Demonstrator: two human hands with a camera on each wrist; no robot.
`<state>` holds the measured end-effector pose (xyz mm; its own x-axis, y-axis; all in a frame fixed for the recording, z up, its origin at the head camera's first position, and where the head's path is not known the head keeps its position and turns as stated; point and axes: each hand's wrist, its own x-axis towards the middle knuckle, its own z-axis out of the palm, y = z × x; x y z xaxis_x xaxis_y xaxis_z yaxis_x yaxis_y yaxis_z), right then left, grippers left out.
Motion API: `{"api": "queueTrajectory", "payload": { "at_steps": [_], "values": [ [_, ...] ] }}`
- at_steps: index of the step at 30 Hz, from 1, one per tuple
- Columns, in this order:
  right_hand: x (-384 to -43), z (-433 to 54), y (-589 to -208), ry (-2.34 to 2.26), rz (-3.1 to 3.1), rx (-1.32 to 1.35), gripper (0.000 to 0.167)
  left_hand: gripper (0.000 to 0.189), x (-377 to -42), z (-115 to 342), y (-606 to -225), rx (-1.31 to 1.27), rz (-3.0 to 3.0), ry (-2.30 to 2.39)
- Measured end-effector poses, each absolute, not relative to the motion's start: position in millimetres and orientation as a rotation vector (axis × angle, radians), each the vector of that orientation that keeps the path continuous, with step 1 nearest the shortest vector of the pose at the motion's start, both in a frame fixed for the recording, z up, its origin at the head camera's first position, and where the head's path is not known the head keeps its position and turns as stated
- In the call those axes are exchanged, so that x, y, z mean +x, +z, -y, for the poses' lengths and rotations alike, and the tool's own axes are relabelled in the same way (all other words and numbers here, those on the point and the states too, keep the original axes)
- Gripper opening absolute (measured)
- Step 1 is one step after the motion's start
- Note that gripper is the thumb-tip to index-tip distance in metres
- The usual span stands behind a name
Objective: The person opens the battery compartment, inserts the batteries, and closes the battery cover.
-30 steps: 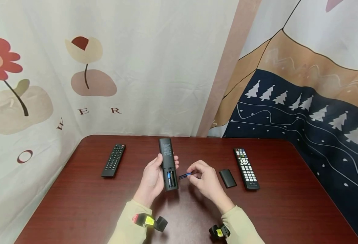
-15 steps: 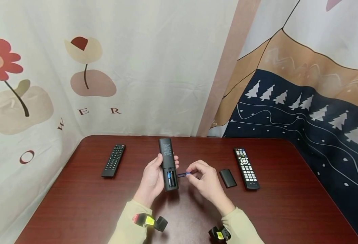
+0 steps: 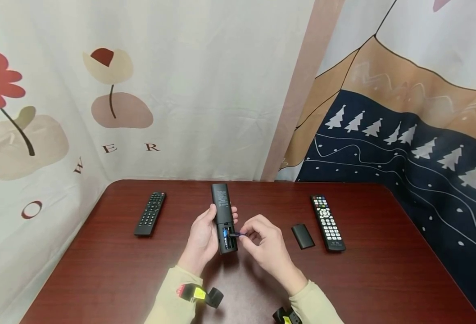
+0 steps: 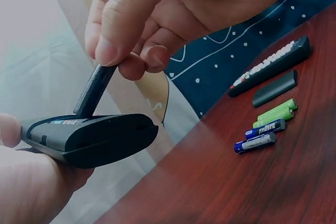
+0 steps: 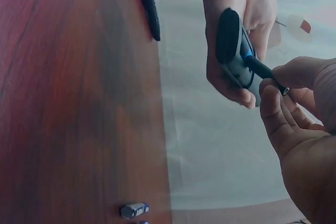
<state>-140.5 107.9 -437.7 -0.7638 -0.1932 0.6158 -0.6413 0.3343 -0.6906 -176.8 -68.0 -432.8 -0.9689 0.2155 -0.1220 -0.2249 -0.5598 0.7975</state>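
My left hand (image 3: 200, 234) grips a black remote control (image 3: 222, 204), its back turned up and the battery compartment uncovered. A blue battery (image 3: 225, 237) lies in one side of the compartment. Between thumb and fingertips, my right hand (image 3: 268, 243) pinches a second, dark battery (image 4: 94, 92). That battery slants, its lower end at the compartment opening in the left wrist view. In the right wrist view its other end sticks out past the fingertips. A loose black battery cover (image 3: 302, 236) lies on the table, to the right of my right hand.
Another remote (image 3: 328, 223) with white buttons lies at the right, and a black remote (image 3: 150, 213) at the left. Green batteries (image 4: 275, 113) and blue batteries (image 4: 255, 142) lie near the cover; the head view hides them. Printed curtains (image 3: 205, 90) hang behind the table.
My right hand has moved left with the battery, bringing its tip from beside the remote to over the compartment. The left hand and remote have stayed almost still.
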Motion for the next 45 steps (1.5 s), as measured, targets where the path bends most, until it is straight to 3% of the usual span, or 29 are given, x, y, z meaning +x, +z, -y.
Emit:
{"api": "queueTrajectory", "payload": {
  "at_steps": [31,39,45],
  "values": [
    [-133.3,-98.7,-446.7,1.421,2.193,0.900,0.022,0.055,-177.9,65.3,-434.6,0.001,-1.271,2.575],
    [-135.8,-101.0,-452.0,1.507,2.257,0.784,0.024,0.055,-177.6,65.0,-432.5,0.021,-1.262,2.584],
    [-136.2,-103.6,-447.4,1.864,2.417,0.491,0.031,0.056,-177.4,64.9,-430.3,0.021,-1.286,2.578]
  ]
}}
